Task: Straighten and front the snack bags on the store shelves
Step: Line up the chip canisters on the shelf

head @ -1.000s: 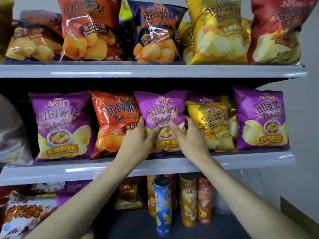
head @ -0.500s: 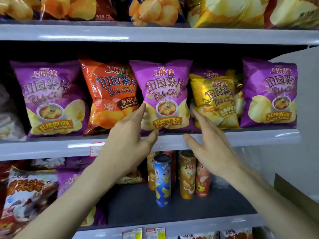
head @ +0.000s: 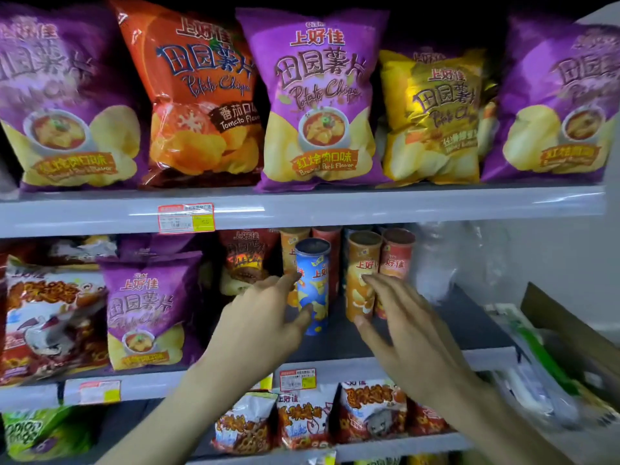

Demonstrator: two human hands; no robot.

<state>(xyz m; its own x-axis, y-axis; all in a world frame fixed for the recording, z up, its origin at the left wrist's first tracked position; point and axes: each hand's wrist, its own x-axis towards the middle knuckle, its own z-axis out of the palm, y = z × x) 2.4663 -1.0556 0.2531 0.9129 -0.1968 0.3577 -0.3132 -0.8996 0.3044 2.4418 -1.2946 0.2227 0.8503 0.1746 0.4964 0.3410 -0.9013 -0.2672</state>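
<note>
Hands lowered to can shelf [head: 476, 323], left hand [head: 265, 317] spread at blue can [head: 313, 286], right hand [head: 402, 327] spread at orange can [head: 360, 273], gap between

**Print on Bags, Can and Tag**

The centre purple bag [head: 318, 102] reads "上好佳", "田园薯片", "Potato Chips", "红烩肉口味" and "Braised Pork Flavor". The orange bag [head: 198, 95] beside it carries the same brand and "Tomato Flavo", the end covered. The price tag [head: 186, 218] on the shelf edge shows "5.5". The orange can [head: 362, 273] bears "上好佳". The green bag [head: 33, 431] says "onion".
</note>
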